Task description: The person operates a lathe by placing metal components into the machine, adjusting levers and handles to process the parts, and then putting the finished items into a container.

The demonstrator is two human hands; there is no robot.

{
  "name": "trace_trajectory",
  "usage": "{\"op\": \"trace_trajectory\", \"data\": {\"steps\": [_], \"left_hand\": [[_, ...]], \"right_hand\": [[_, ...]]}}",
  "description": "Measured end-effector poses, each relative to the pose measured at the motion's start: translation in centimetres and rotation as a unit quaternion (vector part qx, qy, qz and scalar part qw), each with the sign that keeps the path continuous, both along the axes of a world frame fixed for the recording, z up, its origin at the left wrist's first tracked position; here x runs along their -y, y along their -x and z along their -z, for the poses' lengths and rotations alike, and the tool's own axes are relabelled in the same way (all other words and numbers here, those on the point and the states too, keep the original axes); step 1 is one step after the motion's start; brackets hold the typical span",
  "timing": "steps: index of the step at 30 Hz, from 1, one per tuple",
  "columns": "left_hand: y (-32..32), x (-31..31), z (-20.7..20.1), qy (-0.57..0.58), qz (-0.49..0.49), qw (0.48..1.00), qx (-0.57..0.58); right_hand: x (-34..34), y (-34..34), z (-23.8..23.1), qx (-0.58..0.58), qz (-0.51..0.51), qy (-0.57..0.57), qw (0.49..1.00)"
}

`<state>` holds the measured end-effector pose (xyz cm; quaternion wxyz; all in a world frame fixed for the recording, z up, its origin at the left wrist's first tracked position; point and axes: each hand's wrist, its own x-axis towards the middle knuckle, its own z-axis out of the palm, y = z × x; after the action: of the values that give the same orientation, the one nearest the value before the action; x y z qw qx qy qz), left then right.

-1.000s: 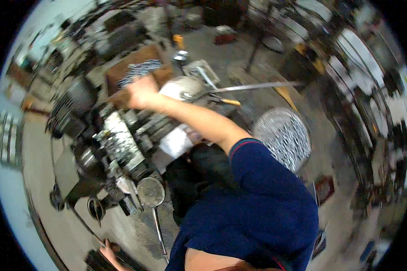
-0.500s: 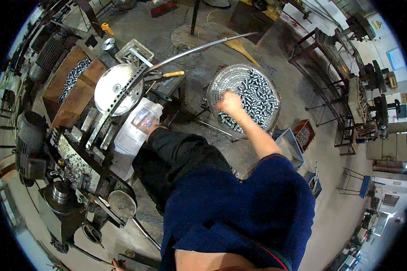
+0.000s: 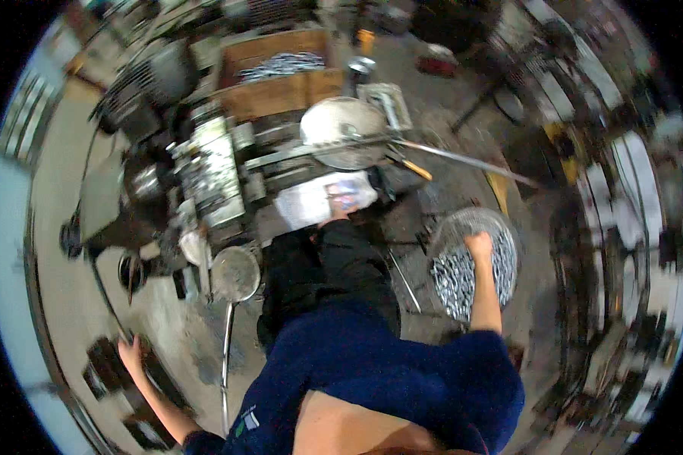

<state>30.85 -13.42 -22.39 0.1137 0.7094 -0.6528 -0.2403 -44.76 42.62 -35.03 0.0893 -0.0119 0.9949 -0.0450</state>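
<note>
At the lower left, my left hand (image 3: 130,352) is closed round the end of a long dark lever (image 3: 106,292) that runs up to the machine (image 3: 102,201). On the right, my right hand (image 3: 478,246) is a closed fist over a round perforated metal basin (image 3: 514,250). Whatever the fist holds, if anything, is hidden and blurred. Many small shiny cylindrical metal parts (image 3: 451,292) lie in the basin, below and around the hand.
Ahead stand a pale round metal plate (image 3: 334,121), a wooden box (image 3: 269,98) of metal parts and a sheet of printed paper (image 3: 303,203). A long metal bar (image 3: 470,161) juts out to the right. A round disc (image 3: 235,274) sits near my leg.
The view has swung left, so the basin appears lower and farther right. My left hand, barely showing at the lower edge before, is now plain on the lever. My right hand stays over the basin.
</note>
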Motion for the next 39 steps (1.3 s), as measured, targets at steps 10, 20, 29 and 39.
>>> {"op": "trace_trajectory", "data": {"steps": [10,20,29,39], "left_hand": [[25.6,-8.6,-14.0,0.23,0.357,0.905,0.015],[30.2,-10.9,-13.1,-0.036,0.393,0.856,-0.333],[29.5,-10.0,-11.5,-0.049,0.364,0.844,-0.392],[28.1,-9.0,-11.1,0.029,0.367,0.871,-0.324]], "right_hand": [[27.7,-17.9,-15.4,0.097,-0.578,0.468,0.662],[36.0,-28.0,-24.7,0.07,-0.752,0.474,0.453],[37.7,-27.5,-24.9,0.037,-0.79,0.406,0.458],[40.4,-28.3,-24.8,0.034,-0.826,0.365,0.427]]}}
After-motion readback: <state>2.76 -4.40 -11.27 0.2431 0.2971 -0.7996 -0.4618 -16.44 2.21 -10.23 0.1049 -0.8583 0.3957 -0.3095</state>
